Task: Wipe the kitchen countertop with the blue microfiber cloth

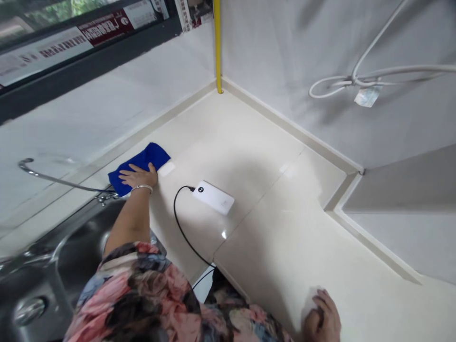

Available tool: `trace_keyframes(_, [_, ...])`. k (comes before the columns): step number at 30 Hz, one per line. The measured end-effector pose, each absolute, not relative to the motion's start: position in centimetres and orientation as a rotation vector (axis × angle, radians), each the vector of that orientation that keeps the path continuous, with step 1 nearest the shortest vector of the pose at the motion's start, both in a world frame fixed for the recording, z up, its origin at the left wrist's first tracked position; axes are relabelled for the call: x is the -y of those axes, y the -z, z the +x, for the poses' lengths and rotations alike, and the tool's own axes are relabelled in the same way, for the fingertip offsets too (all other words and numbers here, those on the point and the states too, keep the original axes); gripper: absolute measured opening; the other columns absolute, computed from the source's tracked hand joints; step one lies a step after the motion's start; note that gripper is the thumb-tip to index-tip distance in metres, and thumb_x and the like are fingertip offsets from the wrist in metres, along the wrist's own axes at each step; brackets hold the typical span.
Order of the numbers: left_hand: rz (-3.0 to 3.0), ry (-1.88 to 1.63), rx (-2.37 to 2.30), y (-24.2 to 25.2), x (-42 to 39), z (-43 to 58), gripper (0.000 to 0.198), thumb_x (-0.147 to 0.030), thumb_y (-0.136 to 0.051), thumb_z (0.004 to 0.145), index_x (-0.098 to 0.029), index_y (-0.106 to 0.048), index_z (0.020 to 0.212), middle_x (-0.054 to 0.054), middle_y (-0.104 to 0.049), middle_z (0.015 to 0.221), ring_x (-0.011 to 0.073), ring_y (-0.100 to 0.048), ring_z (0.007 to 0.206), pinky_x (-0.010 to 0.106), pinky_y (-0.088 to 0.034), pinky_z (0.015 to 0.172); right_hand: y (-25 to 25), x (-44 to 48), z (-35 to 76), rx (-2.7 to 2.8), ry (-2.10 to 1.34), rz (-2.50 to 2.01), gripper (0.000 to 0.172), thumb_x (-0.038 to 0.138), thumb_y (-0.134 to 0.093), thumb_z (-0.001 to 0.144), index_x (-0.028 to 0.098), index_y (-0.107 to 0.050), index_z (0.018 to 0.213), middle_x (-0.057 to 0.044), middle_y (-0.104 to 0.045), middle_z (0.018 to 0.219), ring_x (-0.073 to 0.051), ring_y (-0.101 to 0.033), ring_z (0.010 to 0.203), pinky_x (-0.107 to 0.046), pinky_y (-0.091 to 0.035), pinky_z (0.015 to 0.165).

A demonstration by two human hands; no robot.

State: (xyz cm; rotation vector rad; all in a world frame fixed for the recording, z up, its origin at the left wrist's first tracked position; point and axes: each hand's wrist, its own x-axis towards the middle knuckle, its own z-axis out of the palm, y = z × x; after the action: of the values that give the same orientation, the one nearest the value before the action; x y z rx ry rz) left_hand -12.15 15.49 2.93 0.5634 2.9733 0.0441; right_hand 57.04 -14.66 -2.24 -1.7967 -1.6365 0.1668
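My left hand (pixel 139 176) lies flat on a blue cloth (pixel 151 154), fingers spread, pressing it against the cream countertop (pixel 263 247) beside the sink. A bracelet is on that wrist. Down at the lower right, my right hand (pixel 322 316) rests by the counter's near edge with its fingers loosely curled in; no object shows in it, and its lower part is cut off by the frame. Between the two hands lies a white power bank (pixel 215 197) with a black cable (pixel 181 228) plugged into one end.
At left is a steel sink (pixel 81 237) with a curved faucet (pixel 64 180). A yellow pipe (pixel 218 47) rises from the back corner. White cables (pixel 370 78) hang on the right wall, above a boxed-out wall section (pixel 399 190). A window frame (pixel 89 57) runs along the upper left.
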Motion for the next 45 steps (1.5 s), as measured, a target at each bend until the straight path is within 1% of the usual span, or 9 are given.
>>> trace_keyframes(8, [0.528,-0.054,-3.013,-2.4,-11.5,-9.4,0.094,-0.063,-0.039,0.101,0.001,-0.023,0.167,0.037,-0.016,0.170,0.0526,-0.018,0.159,0.072,-0.026,0.123,1.5,14.3,56.4,1.611,-0.199,-1.754,0.041,0.051,-0.041,0.108,0.018,-0.065,0.103,-0.018,-0.070,0.117,-0.032,-0.066,0.121,-0.058,-0.053,0.107])
trace_keyframes(16, [0.485,-0.119,-3.038,-2.9,-8.8,-5.4,0.091,-0.063,-0.035,0.101,-0.004,-0.023,0.169,0.038,-0.015,0.169,0.0548,-0.021,0.157,0.075,-0.028,0.119,2.5,14.3,57.8,1.721,-0.203,-1.657,0.039,0.041,-0.034,0.110,0.016,-0.064,0.107,-0.023,-0.068,0.125,-0.034,-0.063,0.129,-0.061,-0.052,0.110])
trace_keyframes(21, [0.522,-0.125,-3.032,-3.1,-7.2,-3.9,0.092,-0.065,-0.037,0.101,-0.006,-0.020,0.170,0.040,-0.019,0.168,0.0535,-0.034,0.152,0.073,-0.039,0.112,2.8,14.3,57.8,1.722,-0.203,-1.666,0.037,0.039,-0.036,0.109,0.016,-0.064,0.108,-0.023,-0.068,0.127,-0.034,-0.063,0.130,-0.060,-0.051,0.111])
trace_keyframes(25, [0.494,-0.111,-3.000,-3.6,-6.7,-3.8,0.094,-0.070,-0.038,0.100,-0.012,-0.019,0.171,0.039,-0.024,0.166,0.0528,-0.045,0.144,0.072,-0.044,0.107,2.7,14.2,57.8,1.709,-0.207,-1.670,0.029,0.031,-0.040,0.106,0.015,-0.065,0.107,-0.023,-0.068,0.128,-0.034,-0.063,0.130,-0.060,-0.051,0.111])
trace_keyframes(29, [0.456,-0.084,-2.966,-3.7,-5.9,-3.6,0.086,-0.070,-0.036,0.100,-0.020,-0.030,0.169,0.035,-0.027,0.166,0.0525,-0.047,0.142,0.071,-0.045,0.105,2.7,14.0,57.8,1.687,-0.215,-1.647,0.021,0.024,-0.048,0.098,0.016,-0.067,0.104,-0.021,-0.070,0.128,-0.034,-0.064,0.129,-0.060,-0.052,0.110])
trace_keyframes(31, [0.486,-0.074,-2.967,-3.8,-5.1,-3.2,0.082,-0.068,-0.035,0.101,-0.021,-0.034,0.168,0.035,-0.030,0.164,0.0520,-0.049,0.139,0.070,-0.047,0.103,2.8,14.0,57.9,1.673,-0.223,-1.623,0.021,0.021,-0.049,0.095,0.017,-0.068,0.103,-0.020,-0.070,0.127,-0.034,-0.064,0.127,-0.060,-0.053,0.108])
trace_keyframes(37, [0.588,-0.016,-2.997,-4.8,-2.2,-1.5,0.072,-0.062,-0.032,0.105,-0.026,-0.036,0.167,0.031,-0.046,0.148,0.0484,-0.055,0.130,0.062,-0.049,0.099,3.3,13.9,58.1,1.676,-0.203,-1.599,0.022,0.016,-0.051,0.090,0.016,-0.070,0.100,-0.021,-0.070,0.129,-0.035,-0.065,0.127,-0.060,-0.053,0.106])
trace_keyframes(41, [0.744,0.044,-3.029,-5.3,-0.5,-0.4,0.065,-0.049,-0.033,0.108,-0.022,-0.039,0.166,0.031,-0.050,0.140,0.0448,-0.060,0.121,0.054,-0.053,0.092,3.5,13.8,58.1,1.681,-0.187,-1.591,0.023,0.017,-0.051,0.090,0.015,-0.070,0.103,-0.021,-0.070,0.130,-0.035,-0.065,0.128,-0.059,-0.054,0.106])
trace_keyframes(45, [0.922,0.134,-3.023,-5.5,1.2,0.7,0.062,-0.040,-0.030,0.109,-0.017,-0.040,0.165,0.031,-0.054,0.130,0.0421,-0.066,0.110,0.050,-0.054,0.087,3.3,13.8,58.0,1.690,-0.186,-1.608,0.024,0.017,-0.051,0.091,0.015,-0.069,0.106,-0.022,-0.069,0.131,-0.035,-0.065,0.128,-0.059,-0.054,0.107])
